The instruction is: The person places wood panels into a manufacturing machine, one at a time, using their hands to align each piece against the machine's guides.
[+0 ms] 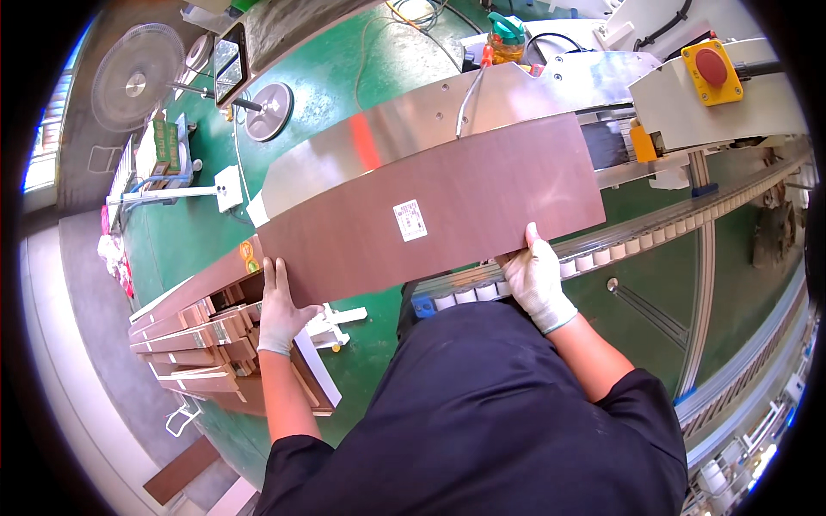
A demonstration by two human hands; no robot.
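A long brown board (482,185) with a white label (410,220) lies slantwise in front of me on a metal machine bed (318,172). Its near right edge is pinched by my right hand (535,279), thumb on top and fingers hidden underneath. At the board's left end, my left hand (282,310) touches the corner with its fingers stretched out and the thumb apart. Both hands wear pale gloves. Beside the left hand, a stack of brown panels (198,353) stands at the left, with an orange sticker (249,254) near its top.
A roller rail (594,258) runs along the right, close to my body. Across the bed are a red stop button (711,67) on a yellow plate, a green-capped bottle (506,36) and a red-handled tool (487,56). A fan (138,79) and phone (230,64) stand far left.
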